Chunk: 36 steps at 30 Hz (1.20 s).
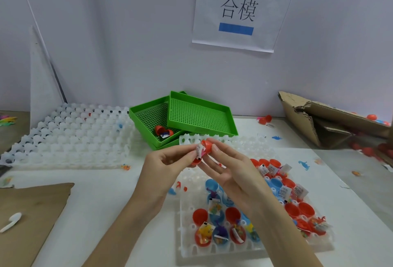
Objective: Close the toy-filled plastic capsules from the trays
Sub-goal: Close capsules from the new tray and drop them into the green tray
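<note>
Evidently I was midway through closing one capsule, held above the table over the far edge of the near tray. My left hand pinched the lower red half, thumb and fingers curled on it; my right hand gripped the upper red half with fingertips on its dome. A white paper slip stood out at the seam, so the halves were not yet seated.

Judgement: the next move called for tucking that slip inside, aligning the rims, then pressing the halves together until they snapped. If the slip stayed caught, the joint would likely not hold.

Open, filled capsules remained in the near tray below my wrists, red and blue. A green basket lay behind, holding one open red capsule.
</note>
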Available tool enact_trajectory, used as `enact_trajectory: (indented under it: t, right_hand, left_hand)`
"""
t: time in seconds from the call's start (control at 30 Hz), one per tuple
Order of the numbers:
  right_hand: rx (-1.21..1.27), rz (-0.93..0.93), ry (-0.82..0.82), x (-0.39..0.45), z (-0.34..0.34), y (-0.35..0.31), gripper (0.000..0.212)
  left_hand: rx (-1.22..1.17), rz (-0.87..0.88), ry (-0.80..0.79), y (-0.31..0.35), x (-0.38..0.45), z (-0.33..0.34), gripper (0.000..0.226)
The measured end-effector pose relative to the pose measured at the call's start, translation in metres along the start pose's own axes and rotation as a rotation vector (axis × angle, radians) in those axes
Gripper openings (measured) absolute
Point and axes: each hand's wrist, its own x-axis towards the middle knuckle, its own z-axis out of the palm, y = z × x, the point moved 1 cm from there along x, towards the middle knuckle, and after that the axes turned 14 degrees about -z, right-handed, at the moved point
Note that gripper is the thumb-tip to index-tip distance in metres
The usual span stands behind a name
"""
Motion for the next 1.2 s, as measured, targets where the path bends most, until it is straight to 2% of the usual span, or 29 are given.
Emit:
enact_trajectory:
  t: [0.1, 0.23, 0.37, 0.47, 0.57, 0.73, 0.97, 1.2]
  right_hand:
    - [-0.057, -0.053, -0.043, -0.001, 0.002, 0.001, 0.027]
    - [-0.265, -0.194, -0.089, -0.004, 0.007, 0.003, 0.021]
    - [-0.542, -0.381, -0.101, -0.006, 0.011, 0.007, 0.017]
    - [-0.641, -0.463, -0.091, -0.006, 0.012, 0.01, 0.016]
    - [-0.653, -0.467, -0.067, -0.005, 0.012, 0.012, 0.016]
    - [-0.604, -0.441, -0.02, -0.004, 0.008, 0.01, 0.016]
    - [-0.602, -0.384, -0.121, -0.004, 0.008, 0.009, 0.017]
    - [-0.696, -0.461, -0.163, -0.002, 0.007, 0.006, 0.021]
  left_hand:
    - [-0.054, -0.066, -0.042, -0.001, 0.003, -0.003, 0.02]
    - [-0.091, -0.101, -0.071, -0.001, 0.005, -0.005, 0.027]
    - [-0.11, -0.117, -0.049, -0.003, 0.003, -0.005, 0.023]
    - [-0.082, -0.101, 0.023, -0.004, 0.003, -0.004, 0.015]
    - [0.01, -0.032, 0.068, -0.004, 0.003, -0.003, 0.013]
    - [0.062, 0.036, 0.038, 0.0, 0.0, 0.001, 0.011]
    - [0.139, 0.069, 0.081, -0.003, 0.002, -0.003, 0.008]
    - [0.14, 0.135, 0.059, 0.0, 0.001, -0.004, 0.014]
